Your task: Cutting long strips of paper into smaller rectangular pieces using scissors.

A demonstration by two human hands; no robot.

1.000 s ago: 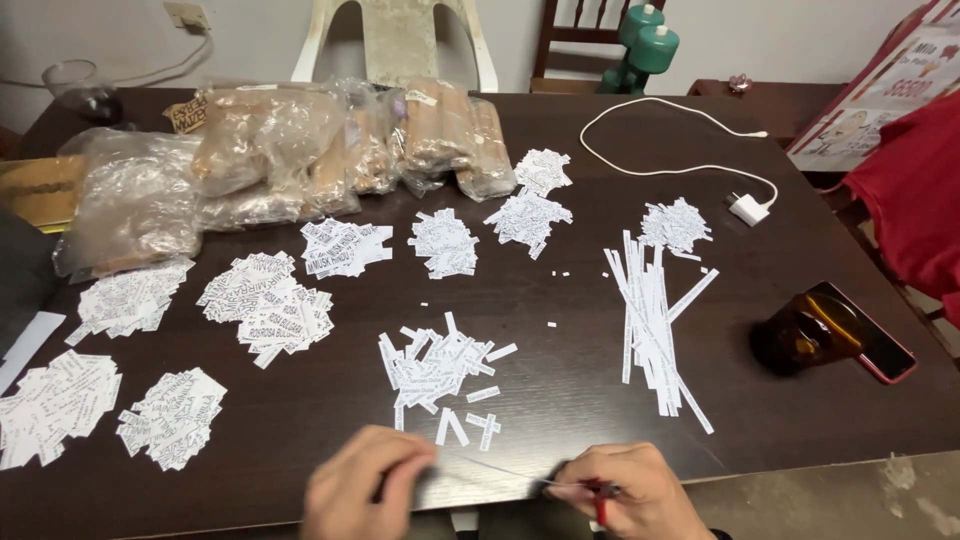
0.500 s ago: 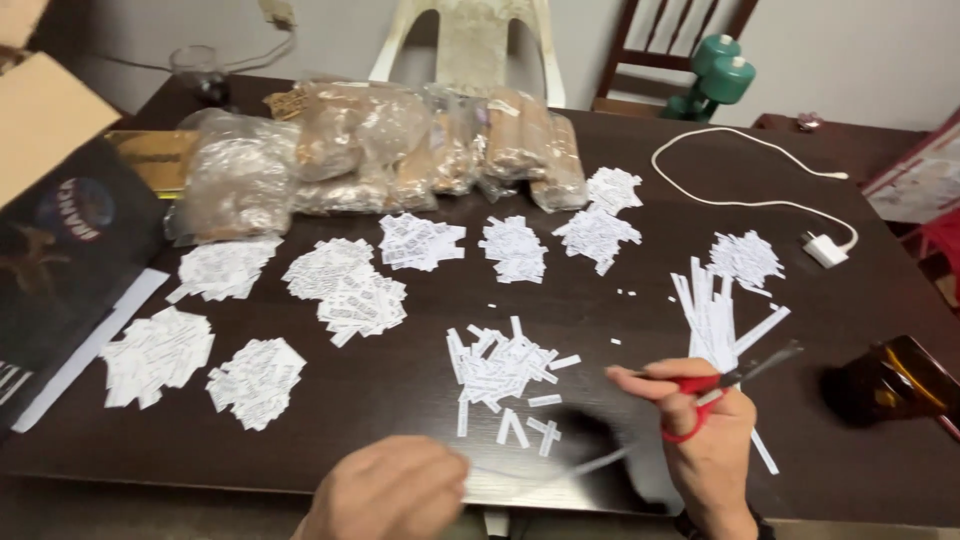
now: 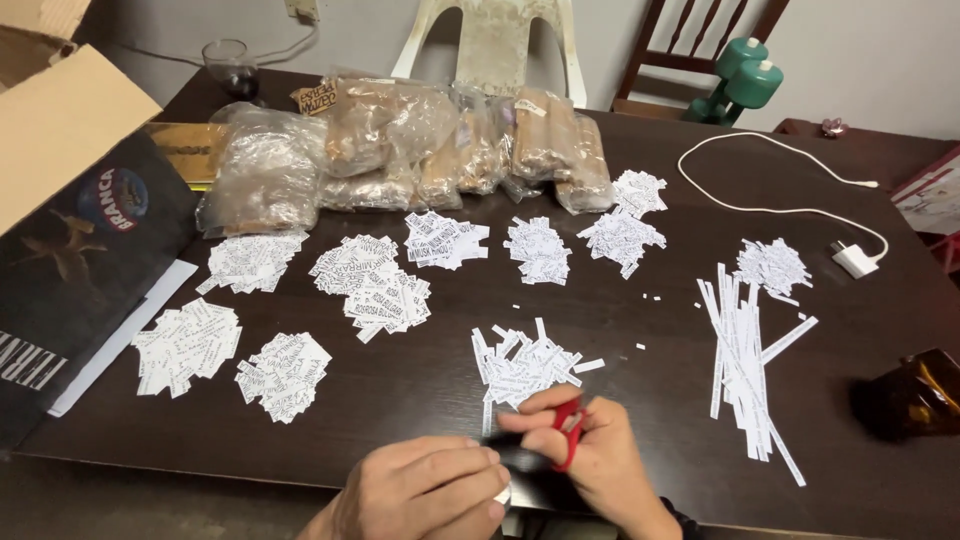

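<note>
My right hand [image 3: 590, 455] grips red-handled scissors [image 3: 566, 428] at the table's near edge, fingers through the loops. My left hand [image 3: 425, 490] is closed right beside it, touching the dark blades; what it pinches is hidden. Just beyond both hands lies a pile of small cut paper slips [image 3: 525, 362]. Long white paper strips [image 3: 745, 365] lie in a bundle to the right.
Several piles of printed paper slips [image 3: 375, 285] are spread over the dark wooden table [image 3: 640, 300]. Plastic bags of brown contents [image 3: 400, 150] sit at the back. An open cardboard box [image 3: 70, 240] stands left, a white charger cable [image 3: 800, 205] and a brown glass bottle [image 3: 915, 395] right.
My right hand has pulled the scissors back from the right toward the left hand, and both hands now meet at the near edge. The view has shifted slightly.
</note>
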